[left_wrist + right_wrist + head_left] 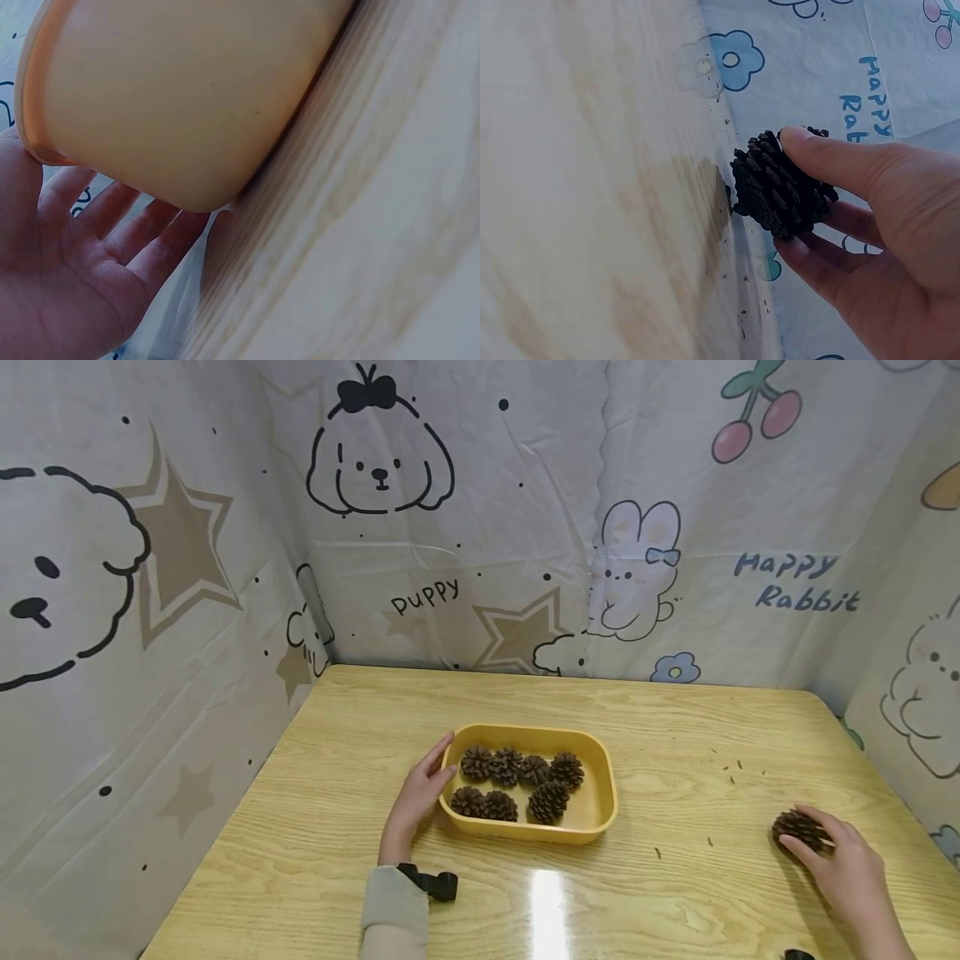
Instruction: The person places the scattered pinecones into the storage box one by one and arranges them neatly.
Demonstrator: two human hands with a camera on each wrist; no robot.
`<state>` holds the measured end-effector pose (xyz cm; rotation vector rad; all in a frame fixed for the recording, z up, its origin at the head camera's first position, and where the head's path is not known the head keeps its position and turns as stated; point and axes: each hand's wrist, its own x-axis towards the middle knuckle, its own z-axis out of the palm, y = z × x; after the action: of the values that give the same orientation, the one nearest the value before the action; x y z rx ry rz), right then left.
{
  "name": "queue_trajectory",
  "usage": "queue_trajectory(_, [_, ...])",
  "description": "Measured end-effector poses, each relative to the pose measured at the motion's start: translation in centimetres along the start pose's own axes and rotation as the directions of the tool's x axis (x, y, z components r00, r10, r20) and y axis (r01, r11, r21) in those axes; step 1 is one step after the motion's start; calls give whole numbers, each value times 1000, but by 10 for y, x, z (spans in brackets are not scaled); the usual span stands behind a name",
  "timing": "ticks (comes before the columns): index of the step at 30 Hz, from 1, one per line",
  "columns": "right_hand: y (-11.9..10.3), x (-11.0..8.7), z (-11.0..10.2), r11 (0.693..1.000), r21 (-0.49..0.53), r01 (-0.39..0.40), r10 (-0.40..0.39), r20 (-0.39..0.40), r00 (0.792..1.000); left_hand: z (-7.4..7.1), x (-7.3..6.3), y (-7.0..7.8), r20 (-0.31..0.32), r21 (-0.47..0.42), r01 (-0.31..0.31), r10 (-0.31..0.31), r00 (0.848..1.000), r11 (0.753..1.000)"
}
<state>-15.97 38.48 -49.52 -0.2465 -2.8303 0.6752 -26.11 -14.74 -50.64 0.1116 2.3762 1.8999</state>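
A yellow plastic bin [525, 833] stands on the table with several brown pinecones [506, 766] inside. At its left end my left hand [417, 795] holds the wall, thumb over the rim and fingers along the outside. The left wrist view shows the left hand [82, 262] close up against the bin's outer wall [172, 97]. Far to the right, my right hand [851, 864] grips a single pinecone [799, 831] between thumb and fingers. In the right wrist view this pinecone [776, 184] is low over the wooden surface, its scales spread, pinched by the right hand [900, 232].
Small dark flakes [726, 768] are scattered on the wooden table [675, 910] between the bin and the right hand. Printed cloth curtains [450, 543] hang behind the table and at both sides. A bright reflection lies on the wood in front of the bin.
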Motion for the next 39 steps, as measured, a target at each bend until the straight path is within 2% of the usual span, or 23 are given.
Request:
queue_trajectory(5, [-3,0,-1,1000,11,-19,19,-4,1000,0,0,1,-7,-12,14,-14,1000,1000])
queue_trajectory(11, [-11,1,-3,998,59,-5,6,-17,1000,0,-2,1,-7,-5,6,-6,1000,1000])
queue_trajectory(21, [-34,1,3,974,192,116,-96,-108,990,-1,-2,3,-6,6,1,-1,1000,1000])
queue_trajectory(29, [-57,4,10,948,257,187,-167,-95,981,-1,-3,4,9,-5,-18,18,1000,1000])
queue_trajectory(39, [-90,8,18,919,299,258,-237,-104,966,-1,-3,4,-1,-14,-13,13,1000,1000])
